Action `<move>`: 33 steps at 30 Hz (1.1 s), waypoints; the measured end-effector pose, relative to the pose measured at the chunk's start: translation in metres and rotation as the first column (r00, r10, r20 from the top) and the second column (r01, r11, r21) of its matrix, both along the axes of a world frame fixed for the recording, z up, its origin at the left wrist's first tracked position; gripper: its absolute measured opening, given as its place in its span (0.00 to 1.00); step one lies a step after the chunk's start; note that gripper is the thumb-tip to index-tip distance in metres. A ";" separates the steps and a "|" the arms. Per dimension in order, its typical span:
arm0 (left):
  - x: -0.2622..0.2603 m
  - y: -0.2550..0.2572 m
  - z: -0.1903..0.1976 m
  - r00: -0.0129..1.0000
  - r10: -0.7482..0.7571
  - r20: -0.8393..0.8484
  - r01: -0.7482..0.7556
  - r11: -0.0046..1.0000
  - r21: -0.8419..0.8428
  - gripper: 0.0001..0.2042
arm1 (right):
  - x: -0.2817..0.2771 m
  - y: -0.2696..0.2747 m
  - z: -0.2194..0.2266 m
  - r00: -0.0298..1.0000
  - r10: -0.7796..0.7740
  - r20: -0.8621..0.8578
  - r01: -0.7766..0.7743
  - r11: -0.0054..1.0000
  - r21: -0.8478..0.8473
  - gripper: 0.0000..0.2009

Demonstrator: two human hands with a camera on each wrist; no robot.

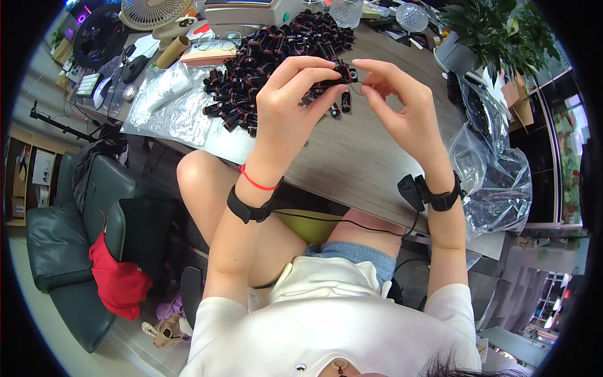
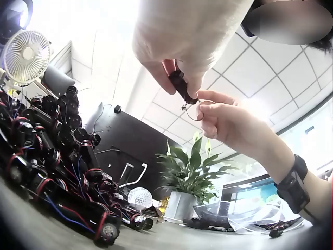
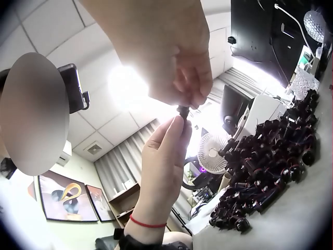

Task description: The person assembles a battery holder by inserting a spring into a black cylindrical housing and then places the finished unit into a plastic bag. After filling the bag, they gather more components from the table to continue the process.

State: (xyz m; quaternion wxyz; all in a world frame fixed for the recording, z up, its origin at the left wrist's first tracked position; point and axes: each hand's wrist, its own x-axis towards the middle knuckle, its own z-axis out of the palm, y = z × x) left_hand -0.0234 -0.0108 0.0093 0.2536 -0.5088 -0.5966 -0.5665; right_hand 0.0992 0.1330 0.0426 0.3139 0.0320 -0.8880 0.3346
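Note:
My left hand [image 1: 292, 94] holds a small black cylinder with wires [image 2: 180, 87] between thumb and fingers, raised above the table. One end of the cylinder points towards my right hand [image 1: 402, 94]. There the thumb and fingertips pinch a thin wire [image 2: 190, 118] that loops from that end. In the right wrist view the fingertips of both hands meet closely around the cylinder [image 3: 182, 111], and most of it is hidden. A large pile of similar black cylinders [image 1: 251, 63], with red and blue wires, lies on the table beyond my left hand.
Loose cylinders [image 1: 346, 102] lie at the pile's near right edge. Clear plastic bags rest on the table's left [image 1: 166, 94] and right [image 1: 496, 182] sides. A potted plant [image 1: 455, 53] stands at the back right, a fan [image 1: 151, 14] at the back left. A cable [image 1: 352, 221] runs between my wrists.

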 end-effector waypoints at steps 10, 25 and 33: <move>-0.001 0.000 0.000 1.000 -0.017 -0.019 0.016 0.999 -0.029 0.10 | 0.002 -0.002 0.002 0.999 0.011 -0.046 -0.005 0.992 0.125 0.20; 0.004 0.005 -0.004 0.937 -0.251 0.242 0.258 0.966 0.005 0.07 | -0.002 -0.003 -0.002 1.000 0.007 -0.016 -0.007 0.999 0.041 0.15; -0.001 -0.001 -0.007 0.963 -0.151 0.225 0.188 0.970 -0.154 0.03 | -0.003 0.004 -0.004 0.998 0.012 -0.065 -0.004 0.993 0.118 0.07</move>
